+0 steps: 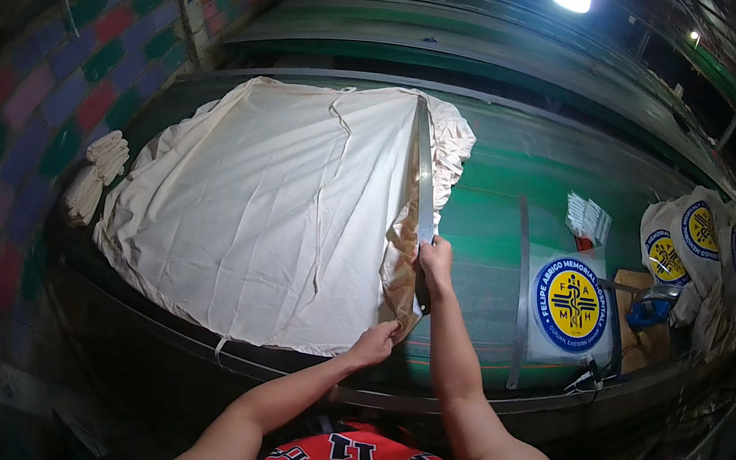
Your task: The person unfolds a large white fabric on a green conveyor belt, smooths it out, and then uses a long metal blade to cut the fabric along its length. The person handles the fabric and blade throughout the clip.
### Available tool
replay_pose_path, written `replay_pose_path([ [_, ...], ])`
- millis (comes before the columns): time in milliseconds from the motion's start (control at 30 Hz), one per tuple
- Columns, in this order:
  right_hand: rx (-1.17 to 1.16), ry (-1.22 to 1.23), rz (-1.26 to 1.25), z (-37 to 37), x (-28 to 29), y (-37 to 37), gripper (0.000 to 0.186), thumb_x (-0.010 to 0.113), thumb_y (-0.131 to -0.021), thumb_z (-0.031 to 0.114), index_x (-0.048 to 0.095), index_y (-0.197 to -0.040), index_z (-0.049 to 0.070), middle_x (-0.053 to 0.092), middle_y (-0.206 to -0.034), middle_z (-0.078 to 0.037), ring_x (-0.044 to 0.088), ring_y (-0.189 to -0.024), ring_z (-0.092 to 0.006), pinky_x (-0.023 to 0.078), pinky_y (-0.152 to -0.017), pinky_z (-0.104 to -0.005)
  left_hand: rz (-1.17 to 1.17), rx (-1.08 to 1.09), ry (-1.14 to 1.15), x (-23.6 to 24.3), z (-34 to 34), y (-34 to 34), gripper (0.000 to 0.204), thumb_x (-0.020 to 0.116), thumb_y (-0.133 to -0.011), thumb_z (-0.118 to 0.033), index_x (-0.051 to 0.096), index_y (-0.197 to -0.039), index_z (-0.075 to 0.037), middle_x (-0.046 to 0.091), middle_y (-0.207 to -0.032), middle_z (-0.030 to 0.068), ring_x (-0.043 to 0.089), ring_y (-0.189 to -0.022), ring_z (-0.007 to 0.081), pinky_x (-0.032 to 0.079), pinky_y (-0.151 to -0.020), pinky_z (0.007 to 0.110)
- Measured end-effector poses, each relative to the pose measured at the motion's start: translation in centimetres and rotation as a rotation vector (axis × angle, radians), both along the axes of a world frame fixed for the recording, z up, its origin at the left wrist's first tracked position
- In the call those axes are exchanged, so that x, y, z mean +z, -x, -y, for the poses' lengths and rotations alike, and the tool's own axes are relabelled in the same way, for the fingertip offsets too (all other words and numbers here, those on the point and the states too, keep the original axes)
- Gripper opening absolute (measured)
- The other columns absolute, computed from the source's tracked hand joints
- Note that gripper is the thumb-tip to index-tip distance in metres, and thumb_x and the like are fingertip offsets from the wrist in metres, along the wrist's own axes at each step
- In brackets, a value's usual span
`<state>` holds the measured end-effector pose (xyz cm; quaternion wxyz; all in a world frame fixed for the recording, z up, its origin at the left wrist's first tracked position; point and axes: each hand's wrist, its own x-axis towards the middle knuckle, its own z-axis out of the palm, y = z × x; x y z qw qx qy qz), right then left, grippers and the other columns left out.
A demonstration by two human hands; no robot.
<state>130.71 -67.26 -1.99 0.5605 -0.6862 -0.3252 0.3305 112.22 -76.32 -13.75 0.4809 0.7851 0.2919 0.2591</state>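
A large cream cloth (287, 200) lies spread over the green table, with thin cords (326, 224) on top and gathered folds (451, 143) at its right edge. Along that edge runs a long, flat metal bar (425, 191), and beside it a brownish strip of material (398, 277). My right hand (435, 263) is closed around the near part of the bar. Closer to the table's front edge, my left hand (376, 340) pinches the near end of the brownish strip. Its fingertips are partly hidden.
On the green table (485, 237) to the right lie another metal strip (520, 289), a round blue-and-yellow emblem (572, 304) and a white packet (587, 219). Printed cream cloths (699, 248) pile up at the far right. A folded cloth bundle (99, 173) sits at the left.
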Motion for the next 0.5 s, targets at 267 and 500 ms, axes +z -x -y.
replay_pose_path([
  [267, 0.114, -0.054, -0.162, 10.1, 1.7, 7.0, 0.014, 0.045, -0.1, 0.007, 0.056, -0.104, 0.0, 0.055, -0.065, -0.003, 0.054, -0.046, -0.0115, 0.045, -0.04, -0.0276, 0.061, -0.29, 0.043, -3.9, 1.9, -0.5, 0.028, 0.058, -0.086, -0.015, 0.06, -0.111, -0.002, 0.067, -0.101, 0.0247, 0.064, -0.096, 0.0418, 0.05, -0.085, 0.048],
  [500, 0.205, 0.026, -0.229, 13.2, 2.2, 9.0, 0.022, 0.046, -0.101, 0.01, 0.052, -0.12, 0.001, 0.054, -0.066, -0.003, 0.052, -0.045, -0.0119, 0.045, -0.04, -0.0289, -0.18, -0.297, -0.024, -3.9, -0.6, 1.2, 0.024, 0.06, -0.086, -0.017, 0.066, -0.103, -0.002, 0.069, -0.095, 0.0238, 0.066, -0.087, 0.0372, 0.051, -0.078, 0.045],
])
